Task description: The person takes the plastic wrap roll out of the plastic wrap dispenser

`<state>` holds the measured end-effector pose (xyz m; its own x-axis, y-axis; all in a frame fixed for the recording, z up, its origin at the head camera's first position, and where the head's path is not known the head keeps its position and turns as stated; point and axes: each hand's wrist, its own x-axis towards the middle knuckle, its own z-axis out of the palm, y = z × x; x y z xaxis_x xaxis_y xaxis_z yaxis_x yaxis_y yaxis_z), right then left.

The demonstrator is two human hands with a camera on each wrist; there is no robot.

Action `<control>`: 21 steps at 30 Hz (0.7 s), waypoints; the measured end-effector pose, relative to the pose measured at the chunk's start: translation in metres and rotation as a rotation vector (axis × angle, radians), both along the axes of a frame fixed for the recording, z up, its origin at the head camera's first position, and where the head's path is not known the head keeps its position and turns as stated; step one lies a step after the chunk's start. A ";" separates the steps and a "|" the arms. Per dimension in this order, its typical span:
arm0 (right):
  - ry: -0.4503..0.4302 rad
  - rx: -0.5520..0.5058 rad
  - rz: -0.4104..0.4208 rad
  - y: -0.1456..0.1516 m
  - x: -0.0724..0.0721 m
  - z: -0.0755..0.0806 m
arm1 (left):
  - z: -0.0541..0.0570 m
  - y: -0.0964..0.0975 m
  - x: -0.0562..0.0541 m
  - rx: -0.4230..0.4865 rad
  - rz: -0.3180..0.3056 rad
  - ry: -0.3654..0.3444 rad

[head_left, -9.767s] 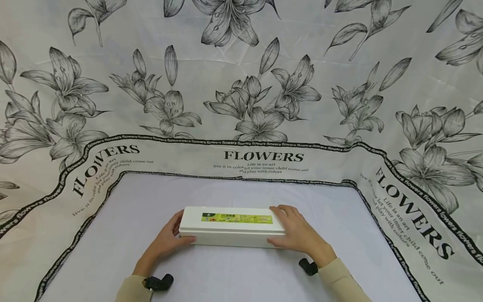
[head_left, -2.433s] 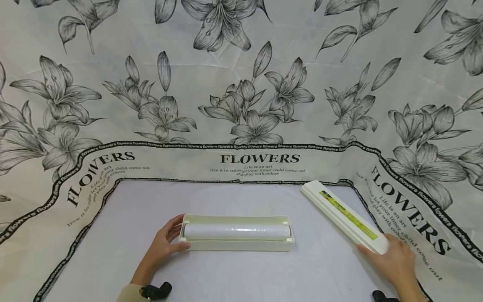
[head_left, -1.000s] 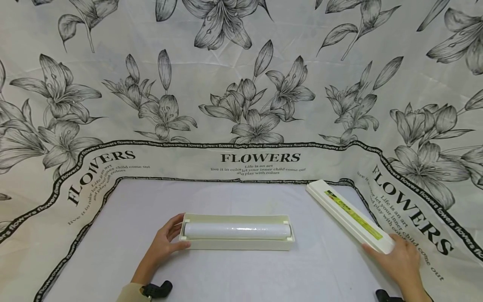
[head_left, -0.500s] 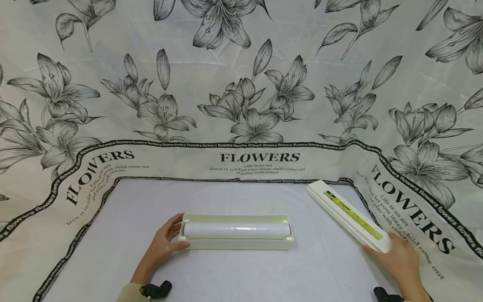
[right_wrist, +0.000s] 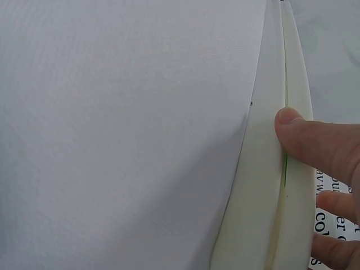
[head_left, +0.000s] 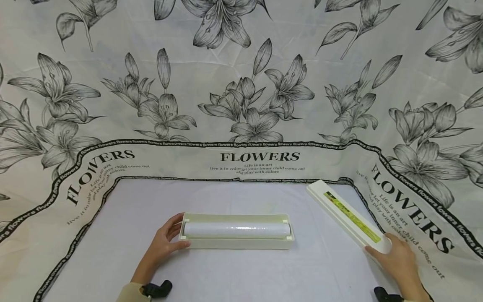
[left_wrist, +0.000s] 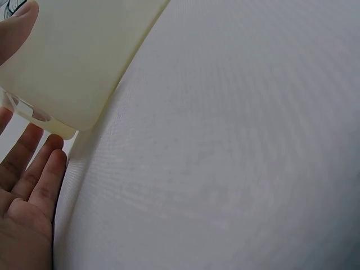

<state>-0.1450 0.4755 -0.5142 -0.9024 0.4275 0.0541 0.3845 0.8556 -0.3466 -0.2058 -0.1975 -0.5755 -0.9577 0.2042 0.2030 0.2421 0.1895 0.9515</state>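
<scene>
Head view: left hand [head_left: 164,243] grasps the left end of the lidless box [head_left: 241,244], thumb in front; a white roll [head_left: 237,230] lies lengthwise inside. Right hand [head_left: 401,256] grasps the near end of the lid [head_left: 349,216], slanted on the white surface [head_left: 241,277], apart, right of the box.

On my head view I can read FLOWERS in black capitals three times on the patterned cloth [head_left: 188,161]: once straight at the back, once slanting down each side. Under the middle one I make out "Life is an art", "live it in color", "let your inner child come out" and "and play with colors". The dark band [head_left: 241,144] above repeats "flowers" in small letters. The yellow-green label [head_left: 352,217] on the white lid [head_left: 341,215] carries print too small for me to read
</scene>
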 end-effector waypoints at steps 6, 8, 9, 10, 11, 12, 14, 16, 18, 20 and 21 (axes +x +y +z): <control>0.021 0.024 0.011 -0.003 -0.001 0.000 | 0.000 -0.001 0.000 0.004 0.000 -0.002; 0.022 0.025 0.015 -0.005 -0.001 0.002 | -0.001 -0.001 0.000 0.004 0.000 -0.001; 0.021 0.024 0.014 -0.006 -0.001 0.003 | -0.001 -0.001 0.000 0.006 -0.001 -0.002; 0.018 0.019 0.011 -0.007 -0.001 0.004 | -0.001 0.000 0.000 0.007 -0.002 -0.003; 0.016 0.016 0.009 -0.008 -0.002 0.005 | -0.001 0.000 0.000 0.008 -0.003 -0.005; 0.017 0.012 0.007 -0.009 -0.002 0.006 | -0.001 0.000 0.000 0.008 -0.002 -0.006; 0.015 0.011 -0.001 -0.012 -0.003 0.007 | 0.000 0.000 0.000 0.008 -0.002 -0.009; 0.015 0.006 -0.004 -0.014 -0.005 0.009 | 0.000 0.000 0.000 0.006 -0.001 -0.014; 0.019 0.005 -0.005 -0.017 -0.006 0.010 | 0.001 0.000 0.000 0.006 0.000 -0.021; 0.035 0.004 0.001 -0.020 -0.008 0.012 | 0.001 0.000 0.000 0.005 0.001 -0.024; 0.042 0.001 0.005 -0.022 -0.009 0.013 | 0.001 0.000 0.000 0.006 0.002 -0.024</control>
<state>-0.1542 0.4534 -0.5012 -0.9013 0.4233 0.0924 0.3656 0.8575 -0.3619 -0.2059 -0.1973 -0.5745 -0.9627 0.2010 0.1812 0.2188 0.1840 0.9583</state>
